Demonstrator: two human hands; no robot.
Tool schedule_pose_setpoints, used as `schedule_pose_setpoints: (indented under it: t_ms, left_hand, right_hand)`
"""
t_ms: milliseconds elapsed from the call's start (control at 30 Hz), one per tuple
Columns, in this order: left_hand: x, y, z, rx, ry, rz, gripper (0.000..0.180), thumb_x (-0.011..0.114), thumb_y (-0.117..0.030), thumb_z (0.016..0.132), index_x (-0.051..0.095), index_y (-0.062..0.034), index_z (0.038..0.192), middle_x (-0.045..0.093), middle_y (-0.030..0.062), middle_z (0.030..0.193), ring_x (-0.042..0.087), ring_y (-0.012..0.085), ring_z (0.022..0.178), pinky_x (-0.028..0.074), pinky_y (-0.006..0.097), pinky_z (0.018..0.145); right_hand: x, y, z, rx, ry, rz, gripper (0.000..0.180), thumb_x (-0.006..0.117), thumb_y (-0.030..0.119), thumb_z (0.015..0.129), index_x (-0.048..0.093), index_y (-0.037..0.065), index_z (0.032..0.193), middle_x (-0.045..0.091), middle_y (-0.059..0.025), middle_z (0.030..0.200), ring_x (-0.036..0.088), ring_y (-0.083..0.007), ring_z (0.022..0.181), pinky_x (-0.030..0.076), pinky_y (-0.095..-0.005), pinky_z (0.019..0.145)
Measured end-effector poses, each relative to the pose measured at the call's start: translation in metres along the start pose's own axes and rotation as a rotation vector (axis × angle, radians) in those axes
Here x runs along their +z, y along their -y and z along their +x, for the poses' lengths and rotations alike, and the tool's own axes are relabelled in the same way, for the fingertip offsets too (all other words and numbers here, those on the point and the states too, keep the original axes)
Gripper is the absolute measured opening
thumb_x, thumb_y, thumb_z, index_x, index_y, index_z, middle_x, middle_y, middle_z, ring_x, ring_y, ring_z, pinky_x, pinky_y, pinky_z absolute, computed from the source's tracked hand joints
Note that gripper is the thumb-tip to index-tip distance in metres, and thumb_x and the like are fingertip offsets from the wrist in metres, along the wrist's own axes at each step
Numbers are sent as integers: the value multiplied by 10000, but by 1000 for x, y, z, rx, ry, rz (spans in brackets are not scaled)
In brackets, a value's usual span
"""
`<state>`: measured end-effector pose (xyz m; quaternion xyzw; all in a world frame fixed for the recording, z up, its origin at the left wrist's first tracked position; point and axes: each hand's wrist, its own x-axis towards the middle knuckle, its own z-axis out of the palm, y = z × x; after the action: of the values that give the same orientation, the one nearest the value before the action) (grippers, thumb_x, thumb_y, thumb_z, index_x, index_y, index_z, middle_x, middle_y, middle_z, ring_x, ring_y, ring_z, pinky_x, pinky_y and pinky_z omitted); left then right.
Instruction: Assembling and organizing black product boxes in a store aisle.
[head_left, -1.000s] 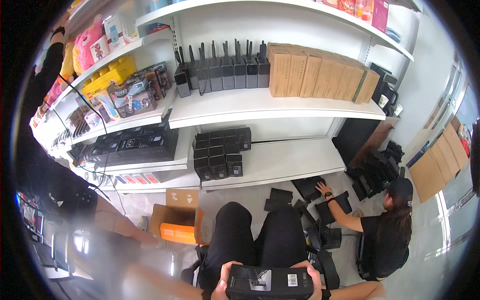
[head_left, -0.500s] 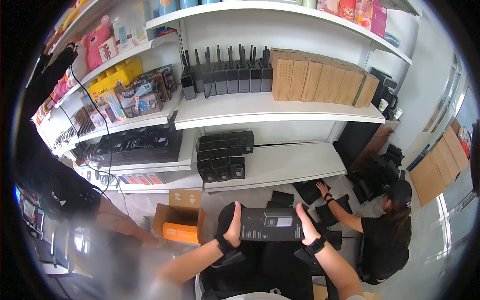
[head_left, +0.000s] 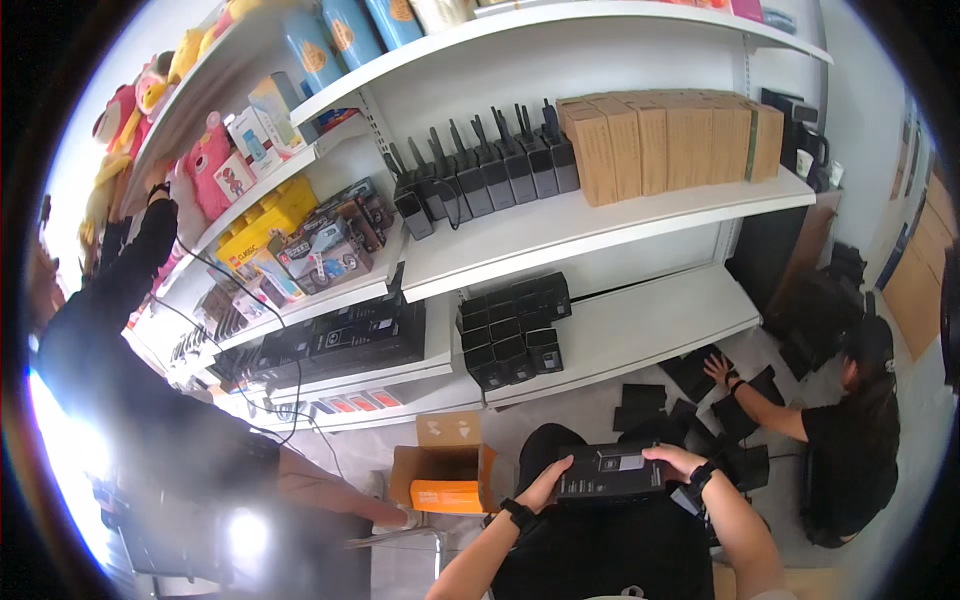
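Matte black cardboard, flat and rectangular with a pale label on its top face: that is the black box, held level above the person's dark-clothed lap. The left hand grips its left end, fingers curled over the edge, and the right hand clasps the right end from above; both wrists wear dark bands. Just left of the lap sits an orange cardboard carton on the floor, flaps up; what is in it I cannot tell. White shelves carry a stack of small black boxes, upright black chargers and a row of plain brown boxes. A second person crouches at right among more black boxes.
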<state>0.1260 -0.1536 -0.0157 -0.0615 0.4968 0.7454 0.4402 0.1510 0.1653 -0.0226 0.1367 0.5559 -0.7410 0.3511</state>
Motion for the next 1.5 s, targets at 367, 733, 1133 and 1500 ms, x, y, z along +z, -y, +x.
schedule_pose_setpoints:
  t_ms: [367,733,1133,1500]
  left_hand:
    - [5,-15,-12,-72,-119,-4,534,520,-577,934,622,-116,1182,707,14,1059,670,118,928,518,289,832]
    - [2,-9,-14,-99,-102,71,638,456,-635,935,565,-107,1275,665,40,1160,626,150,1037,499,334,885]
    - [-4,-8,3,-44,-69,42,696,439,-680,916,566,-104,1285,658,43,1177,624,162,1023,495,315,880]
    - [-13,-1,-6,-102,-21,-60,875,464,-755,851,396,-104,1432,497,173,1361,560,384,1187,470,502,987]
  right_hand:
    - [7,-5,14,-33,-109,-21,488,646,488,860,595,106,1158,660,-39,1020,654,-148,853,539,-318,734]
    - [17,-1,7,-47,-90,23,489,613,496,894,632,98,1180,678,-24,1039,659,-146,904,539,-313,765]
    - [8,-2,16,-91,-88,25,487,604,511,898,654,100,1153,694,-36,1029,669,-154,893,538,-317,794]
    - [-11,-20,22,-22,-97,84,473,684,500,842,636,157,1166,672,-3,1041,650,-162,950,542,-329,779]
